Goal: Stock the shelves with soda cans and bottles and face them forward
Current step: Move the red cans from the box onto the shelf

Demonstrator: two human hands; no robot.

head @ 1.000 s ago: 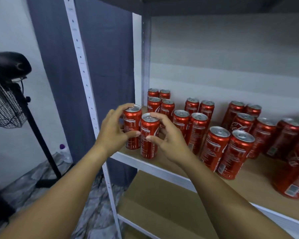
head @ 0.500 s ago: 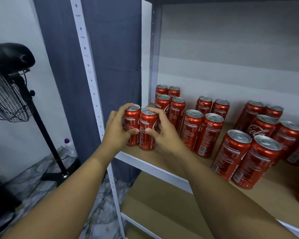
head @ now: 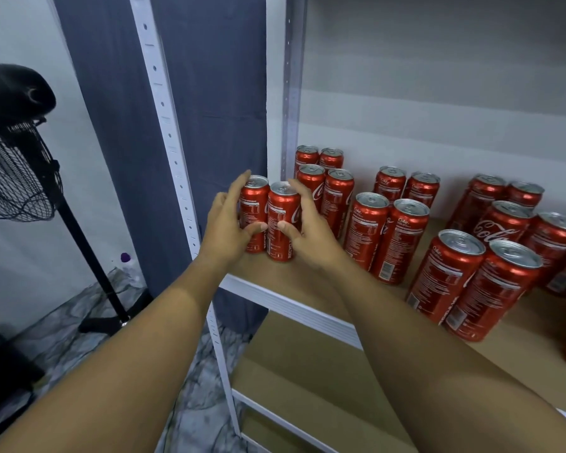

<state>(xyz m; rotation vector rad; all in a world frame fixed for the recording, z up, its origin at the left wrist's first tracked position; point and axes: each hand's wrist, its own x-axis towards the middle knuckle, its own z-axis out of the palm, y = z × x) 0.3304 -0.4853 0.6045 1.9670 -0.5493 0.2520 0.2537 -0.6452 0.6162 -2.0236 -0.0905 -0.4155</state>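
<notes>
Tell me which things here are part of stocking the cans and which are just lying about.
Part of the job:
left hand on the left front can
right hand on the right front can
other cans
shelf

Just lying about:
standing fan
purple-capped bottle on the floor

front pair: two red aluminium soda cans [head: 270, 220], upright, touching, at shelf's front-left corner
other red cans [head: 386, 237]: upright pairs behind and rightward

You're in a storeroom or small shop's back room: a bare metal shelf rack [head: 177, 165] holds rows of soda cans [head: 386, 237], a standing fan [head: 17, 158] left of your grip.
</notes>
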